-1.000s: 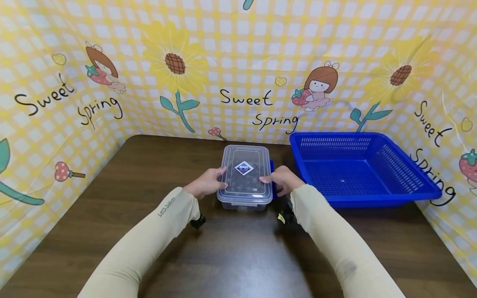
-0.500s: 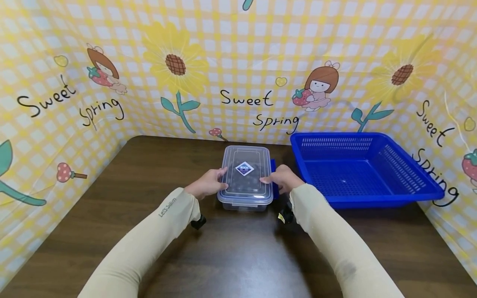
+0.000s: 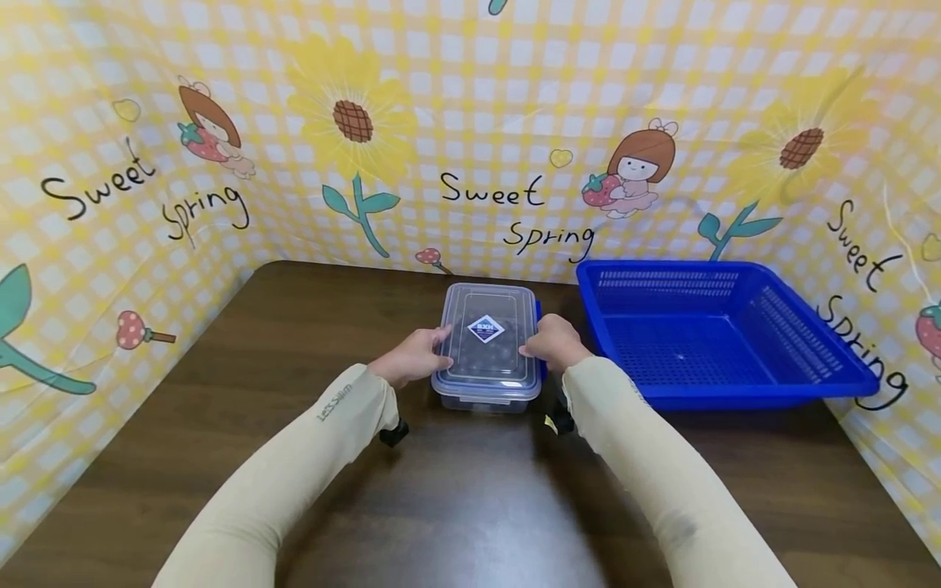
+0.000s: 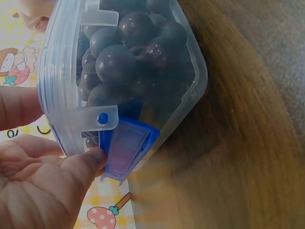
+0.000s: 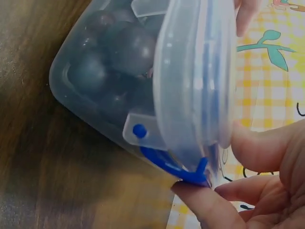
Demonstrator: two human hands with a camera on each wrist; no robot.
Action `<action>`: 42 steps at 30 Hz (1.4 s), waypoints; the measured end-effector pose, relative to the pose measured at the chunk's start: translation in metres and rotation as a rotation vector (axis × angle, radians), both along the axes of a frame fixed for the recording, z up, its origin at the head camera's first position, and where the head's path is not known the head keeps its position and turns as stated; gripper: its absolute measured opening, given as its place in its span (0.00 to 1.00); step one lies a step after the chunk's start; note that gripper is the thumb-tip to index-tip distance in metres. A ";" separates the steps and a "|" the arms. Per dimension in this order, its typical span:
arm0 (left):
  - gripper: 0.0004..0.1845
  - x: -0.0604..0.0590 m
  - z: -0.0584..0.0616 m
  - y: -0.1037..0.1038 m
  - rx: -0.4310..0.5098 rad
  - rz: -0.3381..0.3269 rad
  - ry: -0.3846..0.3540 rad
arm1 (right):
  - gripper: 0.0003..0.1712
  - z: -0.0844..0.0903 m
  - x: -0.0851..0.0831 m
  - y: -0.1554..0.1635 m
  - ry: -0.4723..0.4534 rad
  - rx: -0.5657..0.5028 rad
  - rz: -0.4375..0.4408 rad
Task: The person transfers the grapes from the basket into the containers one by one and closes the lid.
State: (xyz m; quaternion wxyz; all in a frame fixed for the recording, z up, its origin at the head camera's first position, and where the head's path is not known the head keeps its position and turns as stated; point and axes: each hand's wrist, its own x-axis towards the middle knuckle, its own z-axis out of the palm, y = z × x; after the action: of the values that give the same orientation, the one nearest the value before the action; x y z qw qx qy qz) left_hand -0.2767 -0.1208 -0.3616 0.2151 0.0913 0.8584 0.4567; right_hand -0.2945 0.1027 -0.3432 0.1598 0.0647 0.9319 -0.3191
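A clear plastic food container with its lid on sits on the table, a diamond label on top. Through its walls show dark round fruits like grapes. My left hand holds the left side, thumb on the lid's edge; in the left wrist view a finger touches a blue latch that hangs away from the lid. On the right side my right hand has its thumb at the lid's rim and a finger under the other blue latch, which is swung up near the rim.
A blue perforated plastic basket stands to the right of the container. Brown wooden tabletop lies in front. A yellow checked cloth with printed flowers hangs behind and at both sides.
My right hand has shifted slightly inward and up against the container, its fingers drawn closer under the blue latch. The left hand keeps its hold. The head view has shifted slightly.
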 end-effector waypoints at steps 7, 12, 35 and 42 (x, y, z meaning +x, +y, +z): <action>0.34 0.000 0.001 0.002 -0.025 -0.007 0.013 | 0.16 0.001 0.001 0.002 -0.009 -0.028 -0.014; 0.34 -0.001 0.001 0.003 -0.012 -0.002 0.012 | 0.15 0.002 0.000 0.001 -0.012 -0.012 -0.022; 0.53 -0.020 0.002 0.004 0.139 0.175 -0.150 | 0.21 0.011 -0.008 -0.001 -0.011 0.039 0.039; 0.55 -0.028 -0.016 -0.001 0.310 0.416 -0.274 | 0.22 0.007 -0.006 -0.004 -0.039 0.016 0.081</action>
State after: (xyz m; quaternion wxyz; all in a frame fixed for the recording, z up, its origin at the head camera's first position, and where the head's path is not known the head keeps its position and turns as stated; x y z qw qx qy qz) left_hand -0.3050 -0.1223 -0.3778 0.2143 -0.1175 0.7415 0.6249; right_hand -0.3004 0.0987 -0.3364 0.1902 0.0343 0.9331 -0.3034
